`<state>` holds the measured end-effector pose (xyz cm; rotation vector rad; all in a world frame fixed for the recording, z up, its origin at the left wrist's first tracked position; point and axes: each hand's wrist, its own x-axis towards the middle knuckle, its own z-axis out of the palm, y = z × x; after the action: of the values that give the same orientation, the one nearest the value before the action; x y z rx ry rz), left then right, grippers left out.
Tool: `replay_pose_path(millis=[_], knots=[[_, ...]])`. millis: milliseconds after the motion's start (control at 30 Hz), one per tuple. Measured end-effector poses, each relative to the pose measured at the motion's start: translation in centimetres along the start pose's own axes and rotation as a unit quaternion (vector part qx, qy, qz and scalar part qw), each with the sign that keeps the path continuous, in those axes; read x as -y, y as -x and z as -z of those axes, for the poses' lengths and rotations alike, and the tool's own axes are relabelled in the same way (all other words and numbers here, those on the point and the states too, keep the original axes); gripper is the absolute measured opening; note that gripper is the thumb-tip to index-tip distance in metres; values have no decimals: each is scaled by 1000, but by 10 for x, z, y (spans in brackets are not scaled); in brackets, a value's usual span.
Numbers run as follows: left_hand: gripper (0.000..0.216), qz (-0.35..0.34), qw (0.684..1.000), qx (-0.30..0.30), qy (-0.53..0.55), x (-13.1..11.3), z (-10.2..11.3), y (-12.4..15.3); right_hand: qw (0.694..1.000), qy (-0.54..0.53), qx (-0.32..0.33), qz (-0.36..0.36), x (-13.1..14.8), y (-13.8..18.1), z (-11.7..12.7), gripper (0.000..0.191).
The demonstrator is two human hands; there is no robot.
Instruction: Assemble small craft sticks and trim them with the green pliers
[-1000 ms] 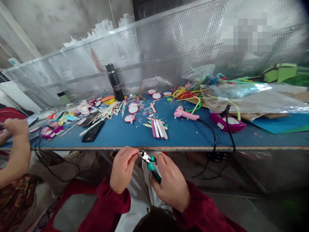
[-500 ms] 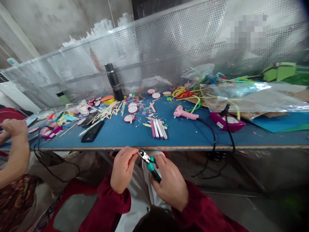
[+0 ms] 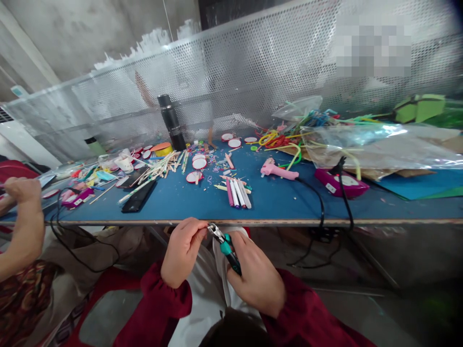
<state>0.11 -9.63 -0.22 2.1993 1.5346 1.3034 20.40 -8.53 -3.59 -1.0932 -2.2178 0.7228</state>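
My right hand (image 3: 255, 270) is wrapped round the green-and-black handles of a pair of cutting pliers (image 3: 224, 246), over my lap just in front of the table edge. The pliers' metal jaws point up and left, toward the fingertips of my left hand (image 3: 185, 248). Those fingers are pinched together right at the jaws; whatever they hold is too small to make out. Closest on the table beyond my hands lies a row of markers (image 3: 238, 193), purple and white.
A pink glue gun (image 3: 278, 169) with a black cable lies right of the markers, near a purple box (image 3: 340, 183). Wooden sticks (image 3: 164, 168), a black phone (image 3: 139, 196) and a black bottle (image 3: 171, 123) stand or lie to the left. Another person's arm (image 3: 27, 221) is at far left.
The plier handles look closer together than before, with my right hand squeezed tighter round them. My left hand has hardly moved and stays at the jaws.
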Motion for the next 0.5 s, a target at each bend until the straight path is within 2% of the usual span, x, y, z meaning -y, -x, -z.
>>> replay_pose_path(millis=[133, 267, 500], knots=[[19, 7, 1000, 7, 7, -3, 1, 1, 1000, -15, 6, -4, 1, 1, 1, 33], [21, 25, 999, 46, -9, -1, 3, 1, 1000, 9, -7, -1, 0, 0, 0, 29], [24, 54, 995, 71, -37, -1, -3, -3, 988, 130, -32, -82, 7, -7, -9, 23]])
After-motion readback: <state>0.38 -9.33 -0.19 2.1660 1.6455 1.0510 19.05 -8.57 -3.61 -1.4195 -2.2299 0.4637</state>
